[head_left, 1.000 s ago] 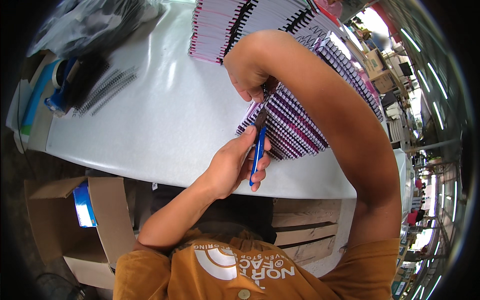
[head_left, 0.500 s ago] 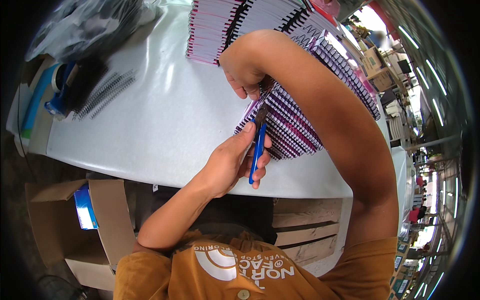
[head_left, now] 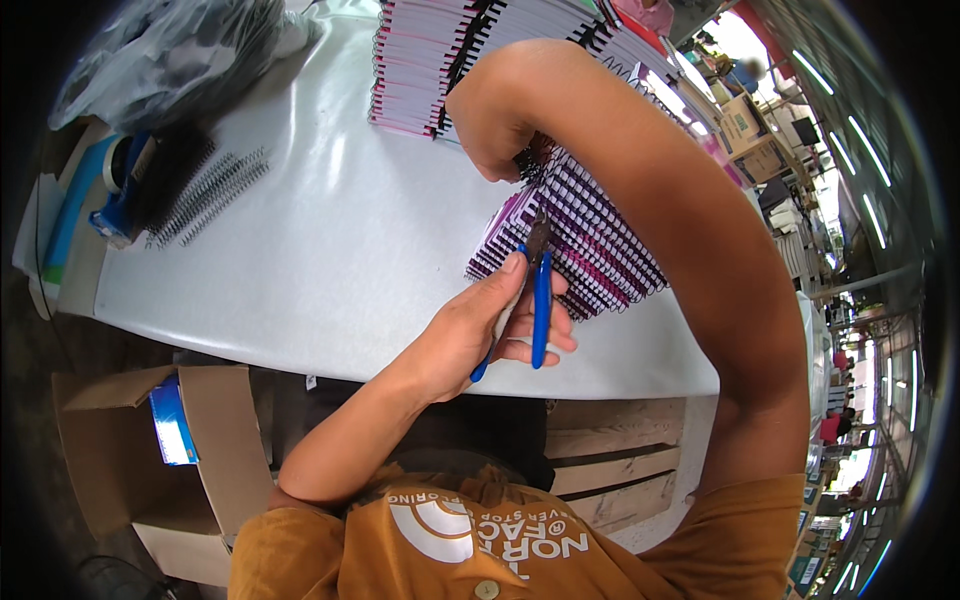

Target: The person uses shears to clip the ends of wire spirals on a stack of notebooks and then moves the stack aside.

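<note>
Here, the spiral-bound notebook [head_left: 575, 235] lies at the white table's [head_left: 330, 260] near edge: light, stiff-covered, its wire coil easily bent. Right hand [head_left: 495, 120] is closed on the coil end; left hand [head_left: 480, 325] grips blue-handled cutters [head_left: 538, 290]. Hold covers, not wire.

This looked like a bindery or stationery workshop inside a large industrial hall. A long white worktop [head_left: 300, 260] carried tall stacks of spiral-bound notebooks [head_left: 420, 60], a fanned row of more notebooks [head_left: 590, 240], loose black binding coils [head_left: 205, 195] and a bulging plastic bag [head_left: 150, 50]. Open cardboard boxes [head_left: 130, 450] stood on the floor below, beside a wooden pallet [head_left: 610, 460]. Farther off (toward the right rim) were stacked cartons [head_left: 745, 135], strip lights [head_left: 865, 135] overhead and other people [head_left: 835, 425] among more goods.
</note>
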`<action>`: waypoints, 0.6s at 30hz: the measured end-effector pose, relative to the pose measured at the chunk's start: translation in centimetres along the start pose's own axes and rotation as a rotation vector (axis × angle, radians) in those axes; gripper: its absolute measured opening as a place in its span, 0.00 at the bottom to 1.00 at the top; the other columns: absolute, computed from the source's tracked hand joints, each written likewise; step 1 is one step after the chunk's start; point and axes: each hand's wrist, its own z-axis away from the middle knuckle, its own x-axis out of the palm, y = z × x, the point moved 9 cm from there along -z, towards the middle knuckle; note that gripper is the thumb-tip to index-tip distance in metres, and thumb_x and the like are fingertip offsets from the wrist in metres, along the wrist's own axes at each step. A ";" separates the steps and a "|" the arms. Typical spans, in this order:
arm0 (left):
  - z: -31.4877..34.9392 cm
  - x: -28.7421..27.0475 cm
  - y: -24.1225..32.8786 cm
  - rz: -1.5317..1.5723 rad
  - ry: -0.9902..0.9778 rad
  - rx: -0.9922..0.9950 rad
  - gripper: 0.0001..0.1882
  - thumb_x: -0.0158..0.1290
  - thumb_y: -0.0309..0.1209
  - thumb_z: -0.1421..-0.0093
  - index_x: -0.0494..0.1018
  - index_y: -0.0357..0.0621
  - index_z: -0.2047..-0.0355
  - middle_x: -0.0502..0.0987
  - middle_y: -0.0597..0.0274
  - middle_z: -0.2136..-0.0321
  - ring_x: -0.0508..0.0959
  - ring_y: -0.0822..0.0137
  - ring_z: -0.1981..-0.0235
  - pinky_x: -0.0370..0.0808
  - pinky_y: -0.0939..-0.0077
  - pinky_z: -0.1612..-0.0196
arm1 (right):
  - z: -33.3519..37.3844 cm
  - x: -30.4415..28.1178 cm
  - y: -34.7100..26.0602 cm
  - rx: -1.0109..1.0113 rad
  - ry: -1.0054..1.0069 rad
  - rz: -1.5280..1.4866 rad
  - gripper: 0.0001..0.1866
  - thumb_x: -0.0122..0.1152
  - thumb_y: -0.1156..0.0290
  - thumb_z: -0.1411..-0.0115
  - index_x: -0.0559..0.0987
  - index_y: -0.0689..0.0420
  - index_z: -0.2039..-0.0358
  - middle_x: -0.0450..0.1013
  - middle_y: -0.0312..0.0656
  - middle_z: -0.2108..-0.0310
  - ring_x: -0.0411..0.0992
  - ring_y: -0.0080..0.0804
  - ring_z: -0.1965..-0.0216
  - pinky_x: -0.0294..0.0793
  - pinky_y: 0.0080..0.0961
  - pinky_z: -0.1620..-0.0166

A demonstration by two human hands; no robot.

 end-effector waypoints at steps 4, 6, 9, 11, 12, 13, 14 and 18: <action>-0.7 -0.2 0.3 0.052 0.002 -0.009 0.31 0.27 0.54 0.35 0.63 0.38 0.51 0.73 0.52 0.64 0.76 0.58 0.59 0.75 0.66 0.58 | 1.3 -0.6 0.9 0.066 0.018 -0.083 0.14 0.65 0.75 0.60 0.82 0.57 0.67 0.77 0.44 0.69 0.75 0.32 0.69 0.73 0.27 0.67; -0.9 -0.1 0.2 0.114 0.010 -0.035 0.30 0.29 0.54 0.34 0.64 0.38 0.53 0.74 0.55 0.66 0.77 0.62 0.62 0.75 0.72 0.61 | 1.0 -0.3 1.2 0.052 0.017 -0.084 0.14 0.65 0.75 0.59 0.82 0.57 0.67 0.77 0.44 0.69 0.75 0.32 0.69 0.73 0.27 0.66; -1.1 0.1 0.1 0.052 0.035 -0.042 0.32 0.27 0.54 0.35 0.63 0.38 0.50 0.72 0.52 0.66 0.77 0.55 0.61 0.76 0.63 0.59 | 0.5 0.2 1.6 0.019 0.007 -0.056 0.14 0.66 0.76 0.59 0.82 0.58 0.67 0.77 0.43 0.69 0.76 0.32 0.70 0.74 0.27 0.66; -1.2 0.3 0.5 0.407 -0.382 0.053 0.32 0.27 0.54 0.34 0.62 0.38 0.50 0.72 0.52 0.66 0.77 0.55 0.62 0.76 0.62 0.59 | 0.0 -0.7 0.3 -0.045 0.018 -0.085 0.14 0.66 0.77 0.58 0.81 0.58 0.67 0.78 0.43 0.69 0.76 0.32 0.70 0.75 0.26 0.67; -0.6 -1.3 0.1 0.381 -0.382 0.076 0.32 0.27 0.54 0.34 0.62 0.38 0.49 0.72 0.52 0.66 0.77 0.55 0.62 0.76 0.62 0.59 | -0.4 -1.5 -0.7 -0.074 0.043 -0.073 0.14 0.66 0.77 0.58 0.81 0.58 0.67 0.78 0.43 0.69 0.76 0.32 0.70 0.75 0.26 0.67; -1.2 0.0 -0.4 0.381 -0.478 0.051 0.32 0.27 0.54 0.34 0.62 0.37 0.49 0.72 0.52 0.66 0.77 0.55 0.62 0.76 0.62 0.59 | 0.6 -0.7 0.7 -0.003 0.019 -0.074 0.14 0.66 0.78 0.59 0.81 0.59 0.67 0.78 0.43 0.69 0.76 0.32 0.70 0.75 0.25 0.67; -0.7 0.5 -0.1 0.175 -0.330 0.009 0.32 0.26 0.53 0.34 0.62 0.37 0.49 0.72 0.52 0.66 0.77 0.55 0.62 0.76 0.62 0.59 | 0.6 -0.3 1.1 0.014 0.016 -0.074 0.14 0.65 0.78 0.59 0.81 0.59 0.67 0.78 0.43 0.69 0.76 0.31 0.70 0.76 0.25 0.67; -0.7 0.8 0.7 0.019 -0.040 0.004 0.32 0.26 0.53 0.34 0.62 0.37 0.50 0.73 0.52 0.66 0.77 0.55 0.62 0.76 0.61 0.58 | 0.2 -0.1 1.6 0.005 0.011 -0.094 0.14 0.65 0.78 0.58 0.81 0.59 0.67 0.78 0.42 0.69 0.76 0.30 0.71 0.76 0.24 0.68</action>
